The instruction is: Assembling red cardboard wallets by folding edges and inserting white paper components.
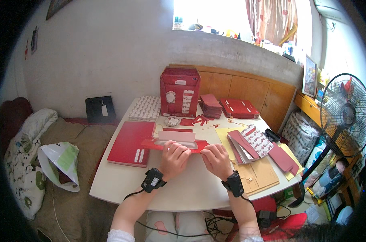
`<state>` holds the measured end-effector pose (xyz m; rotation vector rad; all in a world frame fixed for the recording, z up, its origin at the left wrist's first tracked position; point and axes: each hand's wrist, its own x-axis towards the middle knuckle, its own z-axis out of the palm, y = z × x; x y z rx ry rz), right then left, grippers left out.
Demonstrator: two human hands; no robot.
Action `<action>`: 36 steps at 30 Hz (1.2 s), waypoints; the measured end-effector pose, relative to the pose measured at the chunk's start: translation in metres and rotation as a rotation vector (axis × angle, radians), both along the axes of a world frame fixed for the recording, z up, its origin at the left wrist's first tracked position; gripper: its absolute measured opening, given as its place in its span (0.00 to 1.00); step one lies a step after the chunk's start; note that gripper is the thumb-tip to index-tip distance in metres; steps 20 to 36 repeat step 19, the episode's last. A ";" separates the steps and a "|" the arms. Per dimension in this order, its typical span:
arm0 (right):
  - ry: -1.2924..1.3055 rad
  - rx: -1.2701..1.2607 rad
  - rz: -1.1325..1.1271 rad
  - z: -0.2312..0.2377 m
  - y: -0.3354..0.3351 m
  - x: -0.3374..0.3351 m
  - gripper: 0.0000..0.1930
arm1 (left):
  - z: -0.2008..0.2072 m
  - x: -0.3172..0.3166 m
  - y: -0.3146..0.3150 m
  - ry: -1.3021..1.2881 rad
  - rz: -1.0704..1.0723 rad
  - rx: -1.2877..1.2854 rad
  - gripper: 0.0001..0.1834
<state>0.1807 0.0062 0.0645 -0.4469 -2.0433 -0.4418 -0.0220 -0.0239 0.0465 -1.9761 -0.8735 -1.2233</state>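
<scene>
Over the middle of the table, my left hand (175, 159) and my right hand (215, 160) both grip a red cardboard piece (152, 143), with fingers bent along its near edge. The piece lies nearly level, and a pale pink flap (178, 136) stands up from its far side. The fingertips partly hide its near edge. Left of my hands is a stack of large red card sheets (124, 141) with two white slots. On the right, pink folded card pieces (244, 144) and a bow-patterned card piece (256, 141) overlap in a loose pile.
A tall red display box (181, 92) stands at the back, beside a patterned stack (145, 107) and dusky pink cards (210, 105). A red stack (239, 109), red scraps (199, 119) and a round patterned piece (173, 121) lie nearby. Brown cardboard (258, 182) lies near right; a fan (346, 115) stands beyond.
</scene>
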 end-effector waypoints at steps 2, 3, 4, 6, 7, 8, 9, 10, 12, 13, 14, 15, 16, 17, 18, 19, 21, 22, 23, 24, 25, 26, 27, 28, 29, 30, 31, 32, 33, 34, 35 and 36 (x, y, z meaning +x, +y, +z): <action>-0.006 -0.004 -0.002 0.000 -0.001 -0.001 0.08 | 0.002 -0.001 -0.002 0.012 0.007 0.010 0.09; -0.006 -0.003 0.000 -0.001 -0.002 -0.002 0.08 | 0.001 -0.001 -0.002 0.012 0.009 0.012 0.09; 0.004 -0.001 0.023 -0.002 -0.003 -0.004 0.08 | 0.000 -0.001 -0.001 0.036 0.013 0.012 0.09; 0.013 0.001 0.047 -0.003 -0.003 -0.007 0.07 | -0.002 0.000 -0.002 0.060 0.017 0.013 0.09; 0.004 0.006 0.056 -0.004 -0.003 -0.008 0.07 | -0.001 0.002 -0.003 0.060 0.003 0.009 0.09; -0.005 0.011 0.064 -0.005 -0.003 -0.009 0.07 | -0.001 0.003 -0.004 0.060 -0.011 0.005 0.08; -0.005 0.011 0.065 -0.005 -0.003 -0.010 0.07 | 0.000 0.002 -0.004 0.060 -0.011 0.005 0.08; 0.000 0.016 0.061 -0.005 -0.003 -0.010 0.07 | 0.000 0.003 -0.005 0.070 -0.006 0.004 0.08; 0.004 0.022 0.056 -0.006 -0.003 -0.010 0.06 | 0.001 0.003 -0.005 0.080 -0.002 0.001 0.08; -0.012 0.027 0.024 -0.006 -0.004 -0.010 0.06 | 0.001 0.004 -0.006 0.085 0.005 -0.007 0.08; -0.027 0.032 -0.007 -0.006 -0.004 -0.010 0.06 | 0.001 0.005 -0.006 0.090 0.012 -0.015 0.08; -0.027 0.033 -0.008 -0.006 -0.005 -0.009 0.06 | 0.000 0.007 -0.005 0.089 0.012 -0.014 0.08; -0.053 0.031 -0.045 -0.007 -0.005 -0.008 0.08 | -0.001 0.008 -0.004 0.082 0.021 0.003 0.07; -0.079 0.030 -0.083 -0.007 -0.004 -0.007 0.10 | -0.001 0.008 -0.004 0.075 0.031 0.021 0.07; -0.083 0.031 -0.110 -0.008 -0.002 -0.005 0.11 | 0.000 0.007 -0.005 0.073 0.056 0.035 0.09; -0.087 0.032 -0.140 -0.010 0.002 -0.002 0.12 | 0.004 0.005 -0.006 0.072 0.079 0.050 0.10; -0.087 0.032 -0.140 -0.010 0.002 -0.002 0.12 | 0.004 0.005 -0.006 0.072 0.079 0.050 0.10; -0.087 0.032 -0.140 -0.010 0.002 -0.002 0.12 | 0.004 0.005 -0.006 0.072 0.079 0.050 0.10; -0.087 0.032 -0.140 -0.010 0.002 -0.002 0.12 | 0.004 0.005 -0.006 0.072 0.079 0.050 0.10; -0.087 0.032 -0.140 -0.010 0.002 -0.002 0.12 | 0.004 0.005 -0.006 0.072 0.079 0.050 0.10; -0.087 0.032 -0.140 -0.010 0.002 -0.002 0.12 | 0.004 0.005 -0.006 0.072 0.079 0.050 0.10; -0.087 0.032 -0.140 -0.010 0.002 -0.002 0.12 | 0.004 0.005 -0.006 0.072 0.079 0.050 0.10; -0.087 0.032 -0.140 -0.010 0.002 -0.002 0.12 | 0.004 0.005 -0.006 0.072 0.079 0.050 0.10; -0.087 0.032 -0.140 -0.010 0.002 -0.002 0.12 | 0.004 0.005 -0.006 0.072 0.079 0.050 0.10; -0.087 0.032 -0.140 -0.010 0.002 -0.002 0.12 | 0.004 0.005 -0.006 0.072 0.079 0.050 0.10; -0.087 0.032 -0.140 -0.010 0.002 -0.002 0.12 | 0.004 0.005 -0.006 0.072 0.079 0.050 0.10; -0.087 0.032 -0.140 -0.010 0.002 -0.002 0.12 | 0.004 0.005 -0.006 0.072 0.079 0.050 0.10; -0.087 0.032 -0.140 -0.010 0.002 -0.002 0.12 | 0.004 0.005 -0.006 0.072 0.079 0.050 0.10; -0.087 0.032 -0.140 -0.010 0.002 -0.002 0.12 | 0.004 0.005 -0.006 0.072 0.079 0.050 0.10; -0.087 0.032 -0.140 -0.010 0.002 -0.002 0.12 | 0.004 0.005 -0.006 0.072 0.079 0.050 0.10; -0.087 0.032 -0.140 -0.010 0.002 -0.002 0.12 | 0.004 0.005 -0.006 0.072 0.079 0.050 0.10; -0.087 0.032 -0.140 -0.010 0.002 -0.002 0.12 | 0.004 0.005 -0.006 0.072 0.079 0.050 0.10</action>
